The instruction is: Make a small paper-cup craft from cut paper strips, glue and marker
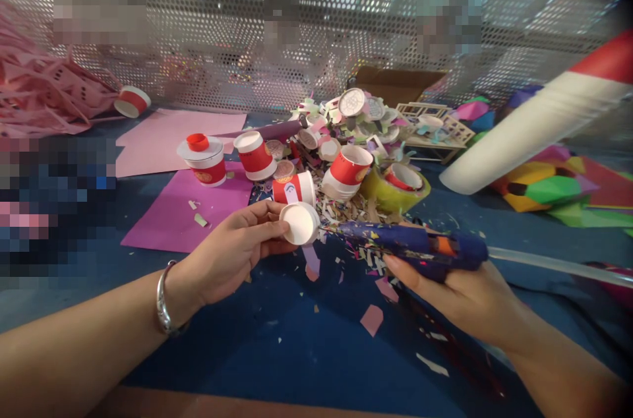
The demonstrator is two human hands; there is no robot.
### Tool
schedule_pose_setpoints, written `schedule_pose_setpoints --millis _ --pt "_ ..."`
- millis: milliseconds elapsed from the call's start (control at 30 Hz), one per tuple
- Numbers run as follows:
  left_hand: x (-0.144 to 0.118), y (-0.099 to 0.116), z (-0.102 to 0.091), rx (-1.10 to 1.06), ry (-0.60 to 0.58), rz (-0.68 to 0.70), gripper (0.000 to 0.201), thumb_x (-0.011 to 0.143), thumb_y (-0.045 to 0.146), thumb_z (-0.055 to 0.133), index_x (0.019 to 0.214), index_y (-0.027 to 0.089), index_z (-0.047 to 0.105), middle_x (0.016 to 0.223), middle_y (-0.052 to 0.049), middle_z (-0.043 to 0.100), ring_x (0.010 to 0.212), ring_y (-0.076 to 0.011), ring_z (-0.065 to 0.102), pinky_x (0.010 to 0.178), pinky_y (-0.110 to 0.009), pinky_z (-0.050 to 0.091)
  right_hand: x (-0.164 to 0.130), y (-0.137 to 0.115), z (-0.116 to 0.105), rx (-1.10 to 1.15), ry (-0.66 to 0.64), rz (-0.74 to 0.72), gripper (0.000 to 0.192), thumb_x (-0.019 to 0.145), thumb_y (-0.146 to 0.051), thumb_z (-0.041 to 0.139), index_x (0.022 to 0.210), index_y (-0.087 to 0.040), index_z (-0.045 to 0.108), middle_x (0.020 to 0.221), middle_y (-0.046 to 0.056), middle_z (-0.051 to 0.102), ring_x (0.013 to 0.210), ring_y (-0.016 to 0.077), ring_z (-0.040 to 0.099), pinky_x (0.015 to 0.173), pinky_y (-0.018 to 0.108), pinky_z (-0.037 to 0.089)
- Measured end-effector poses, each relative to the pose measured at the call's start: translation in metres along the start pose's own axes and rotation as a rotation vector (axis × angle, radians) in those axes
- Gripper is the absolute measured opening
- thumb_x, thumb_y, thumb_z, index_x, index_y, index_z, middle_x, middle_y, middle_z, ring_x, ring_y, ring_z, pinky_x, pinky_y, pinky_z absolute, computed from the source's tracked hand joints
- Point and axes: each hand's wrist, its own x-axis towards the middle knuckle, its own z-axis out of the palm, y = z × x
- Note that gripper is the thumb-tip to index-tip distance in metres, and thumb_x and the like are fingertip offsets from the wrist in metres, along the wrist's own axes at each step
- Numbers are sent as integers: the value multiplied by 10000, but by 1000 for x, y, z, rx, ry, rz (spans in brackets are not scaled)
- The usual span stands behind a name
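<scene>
My left hand (247, 240) grips a small white round cup piece (299, 223) between thumb and fingers, its flat face toward me. A purple paper strip (310, 258) hangs below it. In my right hand (457, 293) is a dark blue glue gun (405, 243) with a clear glue stick (554, 263) running out of its back. The gun's nozzle points left and is close to the piece's right rim; I cannot tell whether they touch. Just behind lies a red and white paper cup (301, 187) on its side.
Several other cups stand around, one with a white disc and red cap (198, 144). Purple paper (182, 213) lies at left. A heap of scraps and discs (356, 115) fills the back, beside a yellow tape roll (398, 187). A white tube (524, 118) leans at right.
</scene>
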Motion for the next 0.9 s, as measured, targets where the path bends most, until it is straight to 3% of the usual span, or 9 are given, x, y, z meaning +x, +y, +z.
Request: schedule_pose_setpoints --millis 167,400,667,900 --pt "1 -1 -1 12 -12 1 80 883 204 740 953 166 737 1033 -54 728 977 -184 671 908 -314 547 0 -2 -2 -48 13 -20 245 935 -397 603 844 -242 770 762 39 790 650 249 755 641 372 669" --pt "1 -1 -3 18 -35 5 71 903 200 721 967 174 740 1032 -38 719 967 -164 665 906 -296 550 -2 1 -1 -70 64 -54 209 923 -375 628 958 -245 787 936 64 812 828 292 784 827 437 664" --pt "1 -1 -4 18 -39 32 70 876 205 746 944 189 745 990 -30 725 931 -164 661 877 -293 542 3 0 -2 14 24 -36 207 929 -350 616 1024 -239 763 937 52 808 835 263 772 841 406 650" --pt "0 -1 -3 44 -47 41 30 891 201 739 916 185 746 952 -15 705 905 -143 659 834 -259 555 5 -5 -4 36 -34 51 196 939 -366 605 813 -267 718 688 -20 744 600 193 694 601 304 606"
